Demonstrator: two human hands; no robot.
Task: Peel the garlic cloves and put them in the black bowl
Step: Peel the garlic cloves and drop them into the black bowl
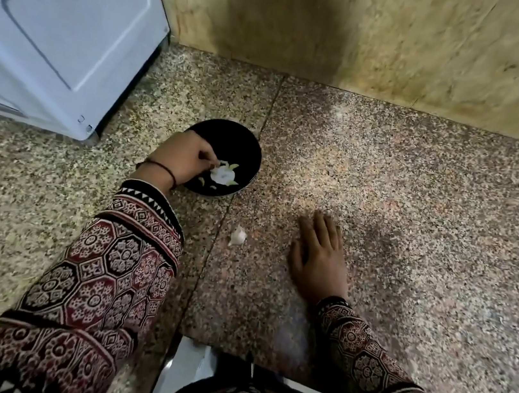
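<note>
The black bowl (242,146) stands on the speckled granite counter (416,219), left of centre. Inside it lie a white garlic piece (222,174) and a few small pale cloves or skins. My left hand (182,159) reaches into the bowl from its left side, fingers curled down at the white garlic piece; whether they pinch it I cannot tell. My right hand (320,256) lies flat on the counter, fingers straight, holding nothing. A loose white piece of garlic (238,235) lies on the counter between the two hands, in front of the bowl.
A white appliance (58,25) stands at the back left, close to the bowl. A yellowish stone wall (409,43) runs along the back. The counter's front edge (202,342) is near my body.
</note>
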